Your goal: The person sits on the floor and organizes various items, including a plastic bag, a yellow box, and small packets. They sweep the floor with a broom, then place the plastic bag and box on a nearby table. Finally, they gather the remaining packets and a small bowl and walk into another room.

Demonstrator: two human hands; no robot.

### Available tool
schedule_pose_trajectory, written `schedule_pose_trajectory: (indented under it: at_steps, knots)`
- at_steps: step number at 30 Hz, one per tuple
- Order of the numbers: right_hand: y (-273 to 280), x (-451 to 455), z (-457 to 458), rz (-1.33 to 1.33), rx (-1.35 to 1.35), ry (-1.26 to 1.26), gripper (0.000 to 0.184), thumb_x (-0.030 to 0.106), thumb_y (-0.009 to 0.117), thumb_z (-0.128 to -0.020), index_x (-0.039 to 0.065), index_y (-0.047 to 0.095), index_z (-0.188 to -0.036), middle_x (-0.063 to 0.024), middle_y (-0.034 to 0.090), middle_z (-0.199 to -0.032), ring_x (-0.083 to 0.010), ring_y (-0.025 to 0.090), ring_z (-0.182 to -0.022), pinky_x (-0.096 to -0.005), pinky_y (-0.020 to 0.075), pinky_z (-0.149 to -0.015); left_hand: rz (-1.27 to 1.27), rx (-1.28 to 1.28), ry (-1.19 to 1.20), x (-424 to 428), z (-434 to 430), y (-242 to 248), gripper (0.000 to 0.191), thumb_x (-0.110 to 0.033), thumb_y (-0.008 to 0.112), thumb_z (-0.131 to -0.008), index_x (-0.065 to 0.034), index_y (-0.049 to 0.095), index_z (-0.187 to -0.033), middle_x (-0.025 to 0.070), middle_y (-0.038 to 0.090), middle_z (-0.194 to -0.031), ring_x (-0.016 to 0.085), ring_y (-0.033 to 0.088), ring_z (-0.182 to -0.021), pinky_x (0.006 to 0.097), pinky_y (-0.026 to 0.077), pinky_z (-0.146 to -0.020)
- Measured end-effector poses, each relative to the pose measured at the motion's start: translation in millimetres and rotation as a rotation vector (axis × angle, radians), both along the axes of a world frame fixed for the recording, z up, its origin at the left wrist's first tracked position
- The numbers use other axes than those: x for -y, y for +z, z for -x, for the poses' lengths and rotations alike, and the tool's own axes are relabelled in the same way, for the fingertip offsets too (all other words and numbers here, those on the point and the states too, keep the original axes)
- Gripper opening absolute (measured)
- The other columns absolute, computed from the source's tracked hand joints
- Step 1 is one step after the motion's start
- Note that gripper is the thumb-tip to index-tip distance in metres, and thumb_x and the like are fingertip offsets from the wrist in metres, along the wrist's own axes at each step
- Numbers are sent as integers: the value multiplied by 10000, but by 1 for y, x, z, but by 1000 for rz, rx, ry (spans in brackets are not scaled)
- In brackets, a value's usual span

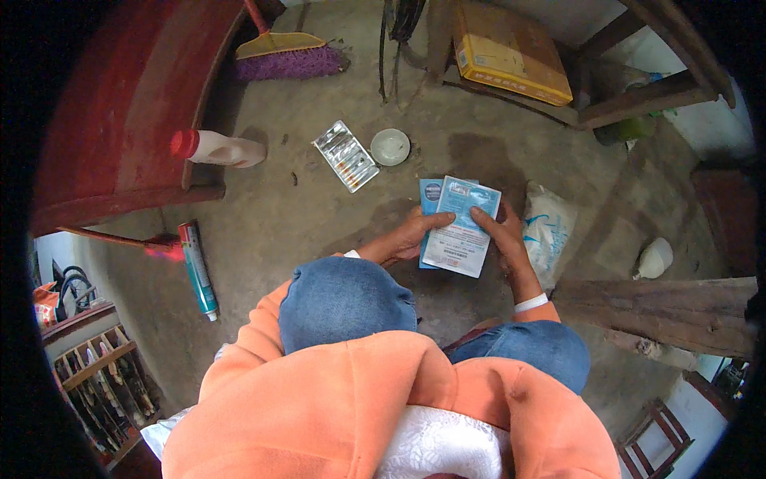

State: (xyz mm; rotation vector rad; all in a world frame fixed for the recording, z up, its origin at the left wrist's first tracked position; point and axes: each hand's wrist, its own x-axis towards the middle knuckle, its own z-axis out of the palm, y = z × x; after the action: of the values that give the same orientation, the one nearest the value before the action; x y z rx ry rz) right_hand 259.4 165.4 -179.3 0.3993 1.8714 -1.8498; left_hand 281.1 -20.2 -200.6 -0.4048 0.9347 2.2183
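Both my hands hold a pair of overlapping flat printed packets in front of my knees. On top is a white and light-blue packet [464, 239], bearing small print and a barcode. Behind it, a blue packet [431, 197] shows along the left and upper edges. My left hand [413, 236] grips the left side, its thumb lying across onto the upper packet. At the right edge my right hand [507, 230] pinches, thumb on the printed face and fingers mostly hidden behind. On the floor beyond lie a silver blister tray [346, 157] of several small narrow items and a small white bowl [390, 147].
Left on the floor are a red-capped bottle [224, 148] and a green spray can [198, 272]. A purple-bristled broom [290, 63] rests farther back. A white plastic bag [547, 233] lies by my right hand, near a wooden beam [652, 311]. A yellow box [514, 54] sits on a wooden frame.
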Motion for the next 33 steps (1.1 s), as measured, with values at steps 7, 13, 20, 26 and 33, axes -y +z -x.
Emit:
schedule_pose_trajectory:
  at_steps: [7, 13, 20, 26, 33]
  knots:
    - [7, 17, -20, 421, 209, 66, 427, 179, 707, -793, 14, 549, -1154, -93, 615, -1093, -202, 607, -960, -335, 491, -831, 158, -214, 230, 2, 12, -5, 371, -111, 572, -851, -5, 479, -1195, 121, 593, -1099, 221, 597, -969, 373, 498, -861]
    - [14, -14, -3, 543, 16, 21, 365, 133, 683, -797, 15, 563, -1120, -79, 634, -1026, -200, 621, -907, -329, 498, -813, -99, -60, 354, 21, 29, -17, 428, -243, 501, -918, -56, 387, -1286, 129, 461, -1301, 247, 486, -1154, 397, 392, -994]
    - [-42, 0, -38, 491, 392, 75, 356, 126, 683, -801, 50, 563, -1127, -58, 634, -1035, -191, 617, -926, -352, 496, -835, 52, -11, 36, 14, 4, -34, 359, -315, 481, -920, -65, 544, -1170, 102, 564, -1180, 185, 518, -1076, 361, 393, -934]
    - [-37, -26, -45, 465, 376, 34, 361, 139, 697, -790, 25, 572, -1110, -85, 640, -1027, -207, 630, -907, -343, 518, -792, 1469, -281, 616, 155, 39, -64, 444, -253, 707, -726, 34, 547, -1024, 155, 591, -938, 208, 575, -863, 327, 469, -749]
    - [-19, -12, -45, 334, 305, 98, 368, 144, 713, -772, 6, 589, -1090, -102, 646, -1007, -204, 629, -902, -343, 513, -788, 1690, 0, -3, 198, 50, -65, 676, -479, 765, -627, 97, 595, -938, 262, 595, -1029, 326, 601, -918, 399, 475, -751]
